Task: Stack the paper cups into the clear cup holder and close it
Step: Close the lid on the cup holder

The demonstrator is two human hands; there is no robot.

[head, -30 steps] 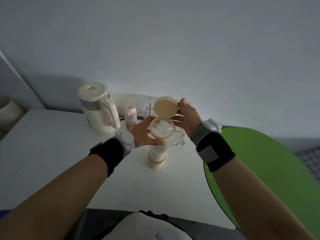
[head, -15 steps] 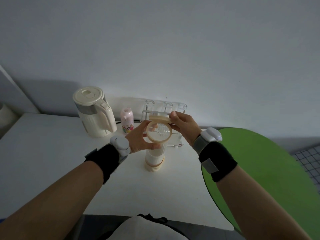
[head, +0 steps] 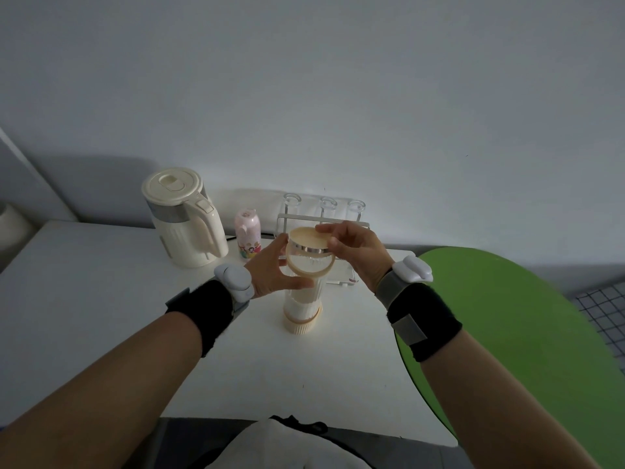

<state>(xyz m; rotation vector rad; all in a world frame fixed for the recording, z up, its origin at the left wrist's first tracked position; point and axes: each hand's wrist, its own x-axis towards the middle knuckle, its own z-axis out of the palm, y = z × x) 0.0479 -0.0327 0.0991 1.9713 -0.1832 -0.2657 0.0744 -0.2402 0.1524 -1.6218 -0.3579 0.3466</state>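
The clear cup holder (head: 302,306) stands upright on the white table (head: 101,299), with white paper cups (head: 299,308) stacked inside its lower part. My left hand (head: 270,269) grips the holder just under its cream rim (head: 309,273). My right hand (head: 355,252) pinches the round cream lid (head: 308,239) by its edge. The lid is tilted and hovers just above the rim, a gap still showing between them.
A cream electric kettle (head: 184,218) stands at the back left, a small pink bottle (head: 248,238) beside it. A white rack with clear glasses (head: 324,214) sits behind the holder. A round green surface (head: 514,333) adjoins the table on the right.
The lid was upright and open above the holder; my right hand has swung it down until it lies nearly flat over the rim. My left hand kept its grip on the holder.
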